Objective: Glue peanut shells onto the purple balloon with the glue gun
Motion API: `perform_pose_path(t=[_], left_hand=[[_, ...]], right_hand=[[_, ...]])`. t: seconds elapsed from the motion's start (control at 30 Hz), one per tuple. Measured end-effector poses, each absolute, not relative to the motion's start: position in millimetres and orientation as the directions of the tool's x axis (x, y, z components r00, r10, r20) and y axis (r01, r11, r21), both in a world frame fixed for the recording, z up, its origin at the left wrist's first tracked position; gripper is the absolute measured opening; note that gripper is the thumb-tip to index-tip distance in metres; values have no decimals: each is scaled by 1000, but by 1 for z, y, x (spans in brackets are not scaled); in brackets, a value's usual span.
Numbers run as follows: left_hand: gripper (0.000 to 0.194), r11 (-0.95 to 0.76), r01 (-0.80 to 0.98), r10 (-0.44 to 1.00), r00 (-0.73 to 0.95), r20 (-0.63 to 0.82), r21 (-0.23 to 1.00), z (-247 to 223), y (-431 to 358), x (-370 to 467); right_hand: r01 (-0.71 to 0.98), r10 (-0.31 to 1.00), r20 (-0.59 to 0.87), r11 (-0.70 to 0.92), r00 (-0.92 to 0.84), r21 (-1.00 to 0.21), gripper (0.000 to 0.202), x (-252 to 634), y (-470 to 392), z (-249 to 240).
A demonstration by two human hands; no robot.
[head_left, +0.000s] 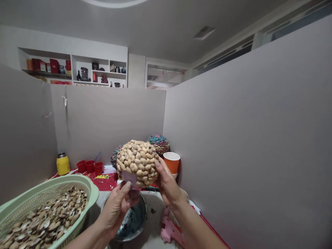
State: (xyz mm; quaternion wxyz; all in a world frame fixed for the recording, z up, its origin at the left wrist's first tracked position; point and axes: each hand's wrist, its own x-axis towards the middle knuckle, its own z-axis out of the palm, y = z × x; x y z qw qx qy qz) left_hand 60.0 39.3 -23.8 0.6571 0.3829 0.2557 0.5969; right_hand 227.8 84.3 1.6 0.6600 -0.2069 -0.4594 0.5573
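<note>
Between my two hands is a round ball (138, 159) covered in peanut shells, held up above the table. A bare pale-purple patch shows at its lower left. My left hand (120, 202) grips it from below, thumb near the bare patch. My right hand (168, 183) is closed against its right side, fingers on the shells. Under my left hand stands a metal bowl (141, 221) with dark stains inside. A pink glue gun (169, 226) lies below my right forearm, partly hidden by it.
A green basket (90, 185) of peanut shells fills the left. Behind are a yellow jar (63, 164), red cups (90, 166), two painted shell-covered balls (159, 143) and an orange paper cup (171, 162). Grey partitions (109, 117) enclose the table.
</note>
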Motion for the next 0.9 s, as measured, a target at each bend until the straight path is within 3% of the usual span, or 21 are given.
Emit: perform_pose_path(t=[0.3,0.57,0.67,0.77,0.83,0.9], left_hand=[[35,9,-420,998,60,19,907,-27,20,47],[63,-51,-206,997,39,60,977,-28,-4,37],[47,-174,-37,985,12,174,984,-30,-12,28],[20,-421,218,874,-164,458,881,-36,-17,14],[20,-569,340,708,-260,656,749,-39,-23,2],[24,-629,383,594,-324,736,677,-39,-33,-10]], right_hand=[[-646,977,103,-44,-188,-762,48,213,97,-21],[-687,939,12,-242,-344,-685,55,210,102,-32],[-709,933,16,-261,-358,-655,60,211,101,-32],[-746,937,50,-242,-346,-621,60,209,98,-31],[-767,940,71,-226,-333,-600,60,208,95,-30],[-785,943,88,-214,-322,-582,61,207,92,-29]])
